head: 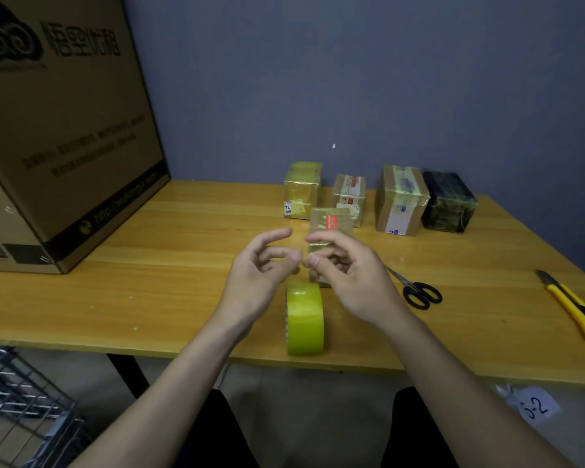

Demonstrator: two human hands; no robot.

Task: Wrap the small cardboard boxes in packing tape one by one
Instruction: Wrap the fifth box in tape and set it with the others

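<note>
A roll of yellow-green packing tape (305, 319) stands on edge near the front of the wooden table (169, 298). Just above it my left hand (260, 271) and my right hand (352, 275) meet fingertip to fingertip. Thumbs and fingers pinch what looks like the thin clear end of the tape, which is hard to make out. Right behind my right hand stands a small cardboard box (331, 224) with a red label. Three more small taped boxes stand further back: a yellowish box (301, 190), a labelled box (349, 190) and a bigger brown box (401, 201).
A black wrapped box (448, 202) stands at the back right. Black-handled scissors (419, 293) lie right of my right hand, and a yellow utility knife (574, 312) lies near the right edge. A large cardboard carton (58, 130) fills the table's left. A wire basket (17, 407) sits below left.
</note>
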